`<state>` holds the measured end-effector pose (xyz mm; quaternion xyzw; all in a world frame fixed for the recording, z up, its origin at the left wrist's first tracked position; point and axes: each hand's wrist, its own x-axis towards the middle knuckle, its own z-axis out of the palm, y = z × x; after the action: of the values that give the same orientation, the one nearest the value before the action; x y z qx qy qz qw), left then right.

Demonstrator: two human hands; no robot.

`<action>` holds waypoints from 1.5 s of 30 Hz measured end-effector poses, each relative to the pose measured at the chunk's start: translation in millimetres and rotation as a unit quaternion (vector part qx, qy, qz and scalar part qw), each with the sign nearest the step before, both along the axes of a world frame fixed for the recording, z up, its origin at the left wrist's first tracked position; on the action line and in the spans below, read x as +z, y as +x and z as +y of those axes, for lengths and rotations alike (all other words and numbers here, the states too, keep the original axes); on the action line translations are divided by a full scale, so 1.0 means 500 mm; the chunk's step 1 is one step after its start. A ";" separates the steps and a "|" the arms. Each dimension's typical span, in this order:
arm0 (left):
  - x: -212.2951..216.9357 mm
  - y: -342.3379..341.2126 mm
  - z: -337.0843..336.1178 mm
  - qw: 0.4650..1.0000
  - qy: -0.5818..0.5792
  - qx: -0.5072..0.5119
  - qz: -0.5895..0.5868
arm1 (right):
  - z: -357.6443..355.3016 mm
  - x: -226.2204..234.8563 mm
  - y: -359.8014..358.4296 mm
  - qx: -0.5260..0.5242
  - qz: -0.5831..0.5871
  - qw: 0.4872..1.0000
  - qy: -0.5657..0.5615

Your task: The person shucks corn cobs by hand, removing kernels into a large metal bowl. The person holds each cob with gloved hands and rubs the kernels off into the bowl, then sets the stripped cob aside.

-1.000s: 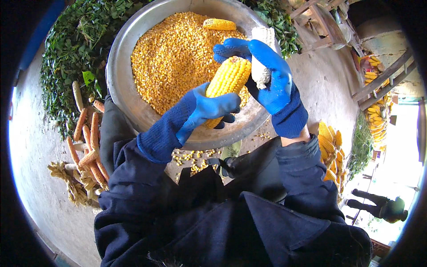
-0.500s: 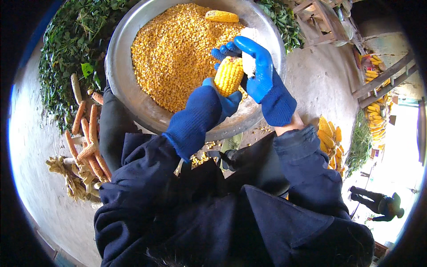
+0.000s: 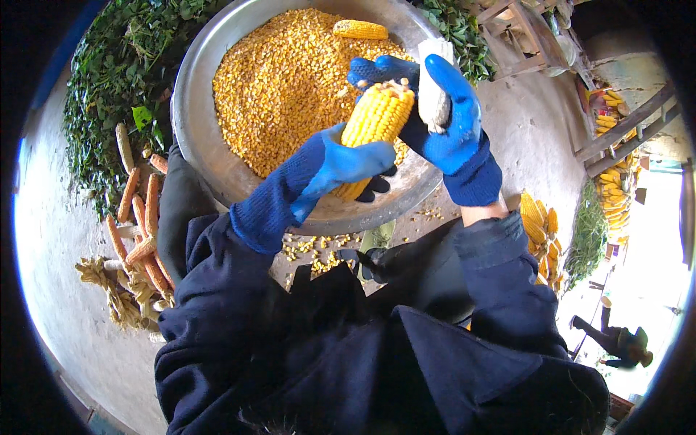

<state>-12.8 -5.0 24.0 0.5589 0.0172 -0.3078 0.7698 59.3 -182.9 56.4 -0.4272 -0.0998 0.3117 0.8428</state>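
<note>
Both my hands wear blue rubber-coated work gloves. My left hand is wrapped round the lower part of a yellow ear of corn, which leans up to the right; a few kernels are gone at its top end. In my right hand, a whitish bare corn cob is gripped between thumb and palm, right beside the ear's tip. Beneath them is a wide metal basin holding a heap of loose corn kernels. Another yellow ear lies on the heap at the far side.
Stripped reddish cobs and dry husks lie on the floor at left. Green leafy stalks are piled behind them. Whole ears stand at right, near a wooden frame. A person is in the bright doorway. Kernels are scattered below the basin.
My left hand has shifted left and down along the ear, which shows more of its length. My right hand has moved right, and the white cob in it is plainer to see. The person in the doorway has changed pose.
</note>
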 end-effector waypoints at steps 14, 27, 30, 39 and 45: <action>-0.137 -0.005 -0.075 0.921 0.343 0.066 -0.175 | 0.010 -0.120 0.015 -0.143 -0.009 0.984 -0.110; 0.038 -0.030 -0.010 0.987 -0.118 -0.030 0.103 | -0.006 0.003 -0.011 -0.003 -0.170 0.984 -0.061; -0.006 -0.002 -0.064 0.997 0.076 -0.017 0.028 | 0.003 -0.056 -0.011 -0.107 -0.086 0.990 0.014; -0.167 0.016 -0.073 0.997 0.062 0.023 -0.045 | 0.029 -0.102 0.034 -0.171 0.037 0.976 -0.129; 0.016 -0.017 -0.023 0.987 -0.117 0.049 0.097 | 0.005 -0.012 0.014 -0.013 -0.237 0.961 -0.140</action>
<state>-21.0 -16.6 32.0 0.4310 0.0834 -0.3226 0.8386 66.3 -180.2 50.3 -0.6037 -0.2466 0.2013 0.7309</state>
